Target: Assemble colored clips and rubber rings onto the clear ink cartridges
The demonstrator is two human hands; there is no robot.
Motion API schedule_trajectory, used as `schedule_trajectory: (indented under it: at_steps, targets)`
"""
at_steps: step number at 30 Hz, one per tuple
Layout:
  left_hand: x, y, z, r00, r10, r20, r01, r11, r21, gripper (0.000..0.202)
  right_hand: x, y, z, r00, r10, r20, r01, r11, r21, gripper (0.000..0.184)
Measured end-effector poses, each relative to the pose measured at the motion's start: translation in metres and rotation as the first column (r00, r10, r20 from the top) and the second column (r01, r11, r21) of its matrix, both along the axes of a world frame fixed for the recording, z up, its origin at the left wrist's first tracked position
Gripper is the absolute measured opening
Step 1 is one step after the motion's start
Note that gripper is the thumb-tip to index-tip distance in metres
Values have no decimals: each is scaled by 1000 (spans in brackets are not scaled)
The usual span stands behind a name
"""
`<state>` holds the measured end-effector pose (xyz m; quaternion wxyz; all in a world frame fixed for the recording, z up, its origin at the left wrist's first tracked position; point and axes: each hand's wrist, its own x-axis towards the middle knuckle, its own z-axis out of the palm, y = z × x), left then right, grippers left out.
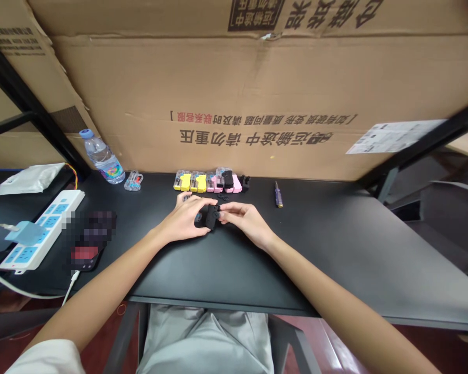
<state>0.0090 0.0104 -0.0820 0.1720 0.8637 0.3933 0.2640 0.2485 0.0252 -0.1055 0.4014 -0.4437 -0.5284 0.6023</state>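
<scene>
My left hand (189, 217) is closed around a small black plastic casing (211, 218), held just above the black table. Thumb and fingers grip it from the left side. My right hand (244, 221) pinches at the casing's right side, where a small round dark part (217, 214) shows. Whether that round part is fixed to the casing cannot be told. Just beyond the hands lie a few small black ring-like pieces (223, 197). Behind them stands a row of small plastic cases, among them a yellow-and-clear case (184, 182) and a pink one (236, 184).
A screwdriver (278, 195) lies to the right. Leftward are a clear plastic piece (133, 181), a water bottle (103, 156), a power strip (54, 221) with a plug, a phone (89, 254) on a cable, and a white packet (31, 179). A large cardboard box (218, 78) walls off the back.
</scene>
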Motion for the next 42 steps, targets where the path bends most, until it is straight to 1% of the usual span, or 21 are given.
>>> schedule_trajectory:
  at_steps: [2, 4, 11, 14, 18, 20, 23, 28, 30, 32, 35, 37, 39, 42]
  targets:
    - [0, 0, 0, 1000, -12, -9, 12, 1000, 6, 66, -1, -1, 0, 999, 4, 47, -6, 999, 40, 36]
    - [1, 0, 0, 1000, -25, -12, 26, 1000, 12, 66, -2, -1, 0, 998, 0, 58, -4, 998, 70, 32]
    - [1, -1, 0, 999, -25, -30, 25, 1000, 2, 67, -5, -2, -2, 999, -6, 52, -6, 975, 222, 42]
    - [2, -1, 1, 999, -29, -28, 29, 1000, 6, 67, -5, -4, 0, 999, -7, 51, -6, 969, 246, 45]
    - [1, -1, 1, 999, -40, -28, 41, 999, 26, 66, -6, -5, 0, 997, 1, 72, -19, 965, 260, 40]
    - [0, 0, 2, 999, -24, -35, 26, 999, 37, 66, -7, -5, 0, 998, -3, 63, -13, 967, 255, 39]
    - [-1, 0, 3, 999, 22, -47, -20, 999, 40, 62, -8, -7, 1, 999, 13, 53, -24, 974, 226, 44]
    - [0, 0, 3, 997, 73, -33, -71, 996, 50, 60, -13, -15, 6, 984, 125, 128, -153, 959, 238, 61]
    - [-1, 1, 3, 996, 82, -27, -80, 995, 59, 63, -14, -16, 4, 982, 119, 145, -153, 957, 248, 69]
    - [-5, 4, 5, 995, 94, -29, -92, 993, 72, 65, -13, -14, 2, 988, 82, 133, -113, 962, 247, 72]
    - [-18, 10, 10, 986, 160, -54, -154, 983, 95, 58, -9, -9, -1, 994, 1, 113, -28, 971, 238, 65]
    - [-31, 15, 13, 977, 189, -101, -179, 979, 94, 51, -5, -7, 0, 991, -31, 132, -2, 971, 240, 52]
    - [-42, 18, 15, 970, 181, -164, -174, 983, 57, 55, -3, -6, 3, 987, -39, 155, -1, 969, 248, 41]
    - [-53, 21, 18, 958, 159, -238, -176, 983, -56, 71, -1, -7, 6, 987, -31, 156, -12, 965, 263, 40]
